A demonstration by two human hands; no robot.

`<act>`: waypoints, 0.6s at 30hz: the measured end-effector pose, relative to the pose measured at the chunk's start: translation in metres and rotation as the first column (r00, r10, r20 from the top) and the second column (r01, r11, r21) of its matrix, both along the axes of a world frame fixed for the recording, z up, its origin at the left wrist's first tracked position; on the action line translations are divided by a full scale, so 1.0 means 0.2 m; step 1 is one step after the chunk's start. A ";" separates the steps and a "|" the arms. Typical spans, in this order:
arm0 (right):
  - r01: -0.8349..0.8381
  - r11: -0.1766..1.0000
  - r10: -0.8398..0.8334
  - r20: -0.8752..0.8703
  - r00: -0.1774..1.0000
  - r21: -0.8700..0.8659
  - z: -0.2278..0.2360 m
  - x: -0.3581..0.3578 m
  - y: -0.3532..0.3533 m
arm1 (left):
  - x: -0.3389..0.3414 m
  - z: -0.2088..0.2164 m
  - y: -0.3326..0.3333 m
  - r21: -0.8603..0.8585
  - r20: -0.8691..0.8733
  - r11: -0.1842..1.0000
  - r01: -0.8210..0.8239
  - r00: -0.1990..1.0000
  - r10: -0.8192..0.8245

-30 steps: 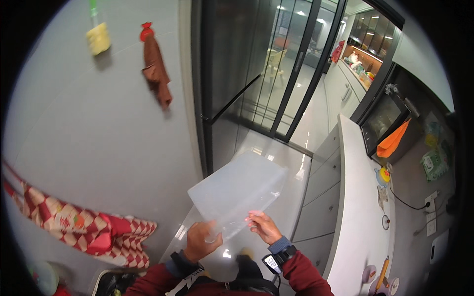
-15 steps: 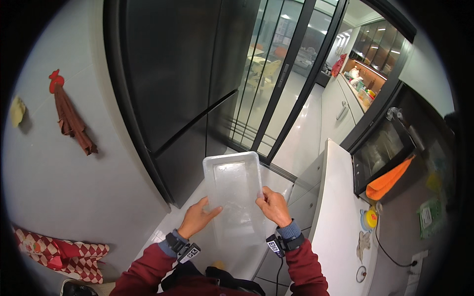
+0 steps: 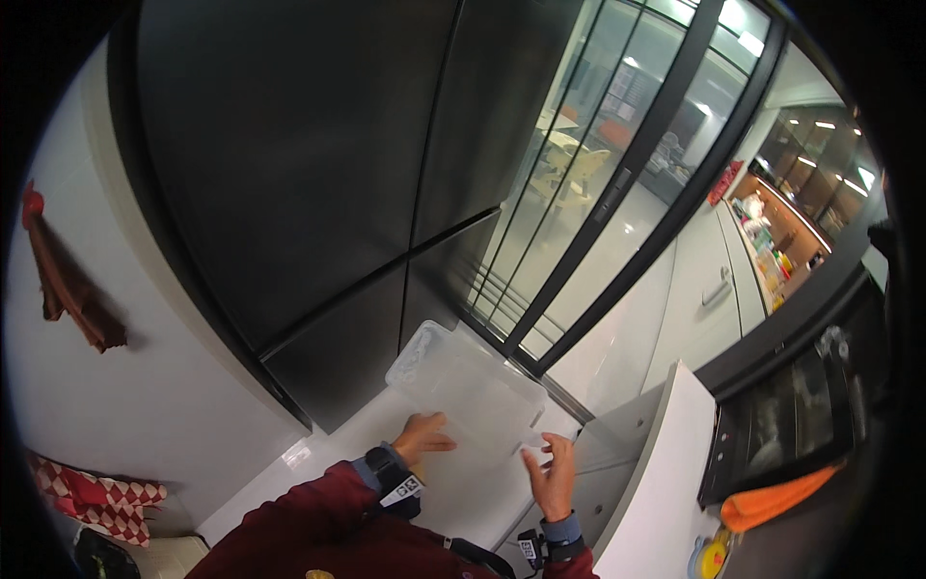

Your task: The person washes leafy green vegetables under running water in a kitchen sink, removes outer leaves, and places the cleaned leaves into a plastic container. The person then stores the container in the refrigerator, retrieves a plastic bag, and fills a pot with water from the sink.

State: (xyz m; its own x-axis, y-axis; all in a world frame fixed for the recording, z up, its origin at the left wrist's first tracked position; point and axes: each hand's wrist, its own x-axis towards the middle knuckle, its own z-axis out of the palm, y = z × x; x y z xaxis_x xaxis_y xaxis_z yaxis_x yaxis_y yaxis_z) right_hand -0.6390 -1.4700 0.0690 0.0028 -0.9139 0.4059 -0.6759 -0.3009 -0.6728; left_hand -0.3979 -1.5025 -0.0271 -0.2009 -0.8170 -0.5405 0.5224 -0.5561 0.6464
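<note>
A translucent rectangular plastic bin (image 3: pixel 473 372) is ahead of my hands, slanted in front of the dark fridge; its near side blurs into the pale floor, so I cannot tell whether it rests on anything. My left hand (image 3: pixel 422 439) is at its near left side, fingers stretched out and thumb apart; whether it touches the plastic is unclear. Just off the near right corner, my right hand (image 3: pixel 552 478) has its fingers spread and slightly bent, with nothing in them.
A tall dark fridge (image 3: pixel 289 164) stands ahead left, beside a black-framed glass sliding door (image 3: pixel 617 183). To the right runs a white counter (image 3: pixel 646 473) with an oven (image 3: pixel 781 415) and an orange cloth (image 3: pixel 776 497). A brown cloth (image 3: pixel 77 285) hangs on the left wall.
Both hands gripped or steadied the bin's sides before; now their fingers are stretched open. The bin has turned from lengthwise to slanted. My view has swung left.
</note>
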 end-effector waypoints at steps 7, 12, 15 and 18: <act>-0.198 0.980 0.196 -0.196 0.961 0.010 0.12 -0.23 -0.64 | -0.20 0.11 -0.65 -0.001 -0.022 0.997 0.082 0.996 -0.082; -0.390 0.919 0.393 -0.205 0.896 0.055 0.04 -0.36 -1.11 | -0.16 -0.03 -1.02 -0.053 -0.136 0.989 0.138 0.980 -0.144; -0.434 0.849 0.489 -0.138 0.861 0.301 -0.05 -0.47 -1.44 | 0.14 -0.11 -1.17 -0.078 0.103 0.992 -0.102 0.989 0.110; -0.460 0.807 0.538 -0.138 0.832 0.371 -0.06 -0.57 -1.67 | 0.43 -0.06 -1.25 -0.098 -0.023 0.618 -0.780 0.623 0.782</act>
State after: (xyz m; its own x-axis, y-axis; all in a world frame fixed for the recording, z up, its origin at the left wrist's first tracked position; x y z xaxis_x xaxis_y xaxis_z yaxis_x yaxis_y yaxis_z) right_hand -0.7540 -1.8048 0.0576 0.5487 -0.8353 0.0335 -0.6328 -0.4412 -0.6363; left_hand -0.3111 -1.7517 -0.0391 0.5459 -0.7046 -0.4534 0.7188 0.1159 0.6855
